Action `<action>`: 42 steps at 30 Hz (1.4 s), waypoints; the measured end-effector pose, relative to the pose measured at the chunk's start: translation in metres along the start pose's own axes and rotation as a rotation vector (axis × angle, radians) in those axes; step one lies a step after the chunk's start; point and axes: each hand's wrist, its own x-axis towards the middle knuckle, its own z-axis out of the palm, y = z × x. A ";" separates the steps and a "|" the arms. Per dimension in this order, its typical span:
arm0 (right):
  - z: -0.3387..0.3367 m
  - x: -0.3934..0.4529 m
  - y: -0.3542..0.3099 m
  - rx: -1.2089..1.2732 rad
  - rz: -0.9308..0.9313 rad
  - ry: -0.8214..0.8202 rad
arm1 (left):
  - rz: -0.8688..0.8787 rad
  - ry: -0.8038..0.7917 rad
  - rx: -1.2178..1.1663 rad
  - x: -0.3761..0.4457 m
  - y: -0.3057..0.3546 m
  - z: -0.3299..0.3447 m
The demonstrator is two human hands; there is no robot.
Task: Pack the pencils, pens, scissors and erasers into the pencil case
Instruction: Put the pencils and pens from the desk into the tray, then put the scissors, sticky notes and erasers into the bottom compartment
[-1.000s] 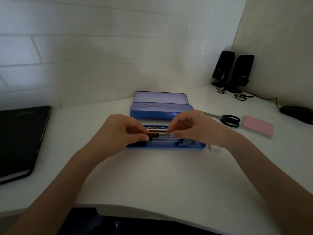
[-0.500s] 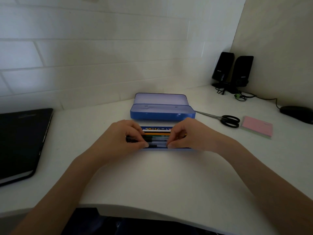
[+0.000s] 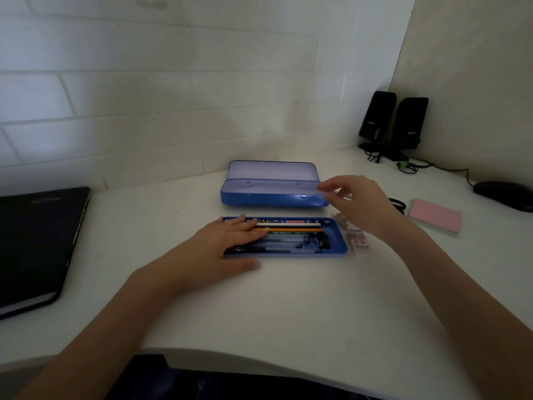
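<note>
A blue pencil case stands open on the white desk: a shallow tray [image 3: 341,249] in front, and behind it the deeper box with its lid [image 3: 271,194]. Several pencils [image 3: 291,226] and pens [image 3: 285,245] lie lengthwise in the tray. My left hand [image 3: 219,246] rests flat on the tray's left end, fingers spread over the pencils. My right hand [image 3: 357,203] hovers above the desk right of the case, fingers apart, holding nothing. It hides most of the scissors; only a black handle [image 3: 399,204] shows. Two erasers [image 3: 357,241] lie just right of the tray.
A closed black laptop [image 3: 37,243] lies at the left. A pink sticky-note pad [image 3: 435,216], a black mouse [image 3: 504,194] and two black speakers [image 3: 395,125] with cables stand at the right and back corner. The tiled wall is close behind the case.
Both hands have let go of the pen, which now lies in the tray. My right hand has lifted and moved right toward the scissors; my left hand has flattened onto the tray.
</note>
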 end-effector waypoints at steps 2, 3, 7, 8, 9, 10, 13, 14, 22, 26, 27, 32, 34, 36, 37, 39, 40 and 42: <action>0.006 -0.001 0.007 -0.044 -0.027 0.009 | 0.011 0.013 0.030 0.002 -0.003 0.002; 0.010 -0.002 0.008 -0.095 -0.044 -0.002 | 0.018 0.028 0.043 0.003 -0.005 0.003; 0.025 0.001 0.008 -0.320 -0.058 -0.036 | 0.023 0.046 0.074 0.003 -0.004 0.006; 0.027 0.004 0.007 -0.302 -0.058 -0.022 | 0.021 0.045 0.069 0.003 -0.004 0.006; 0.029 0.006 0.005 -0.251 -0.054 -0.004 | 0.019 0.045 0.066 0.003 -0.003 0.006; 0.029 0.008 0.003 -0.192 -0.047 0.017 | 0.017 0.044 0.068 0.004 -0.003 0.007; 0.024 0.010 -0.005 -0.106 -0.047 0.135 | 0.002 0.040 0.066 0.007 -0.005 0.008; 0.020 0.009 -0.008 -0.095 -0.048 0.176 | 0.013 0.047 0.062 0.008 -0.006 0.009; -0.013 -0.005 -0.025 0.014 -0.126 0.266 | -0.044 0.061 0.124 0.040 -0.015 0.005; -0.016 -0.006 -0.023 0.019 -0.142 0.180 | -0.078 0.141 0.051 0.058 -0.024 -0.001; -0.016 -0.006 -0.021 0.027 -0.142 0.162 | -0.093 0.188 0.041 0.062 -0.027 0.000; -0.017 -0.004 -0.012 0.005 -0.123 0.145 | -0.291 0.333 0.165 0.069 -0.029 0.006; -0.023 -0.004 -0.010 -0.001 -0.120 0.139 | -0.381 0.347 0.204 0.068 -0.029 0.005; -0.032 -0.004 -0.008 0.002 -0.119 0.113 | -0.478 0.366 0.236 0.064 -0.036 0.003; -0.036 -0.004 -0.007 0.004 -0.120 0.096 | -0.522 0.369 0.279 0.061 -0.040 0.002; -0.038 -0.005 -0.004 0.016 -0.120 0.063 | -0.648 0.360 0.363 0.054 -0.050 -0.002; -0.037 -0.005 -0.004 0.028 -0.118 0.049 | -0.725 0.349 0.384 0.051 -0.054 -0.005; -0.031 -0.006 -0.004 0.050 -0.110 0.032 | -0.853 0.307 0.400 0.047 -0.058 -0.010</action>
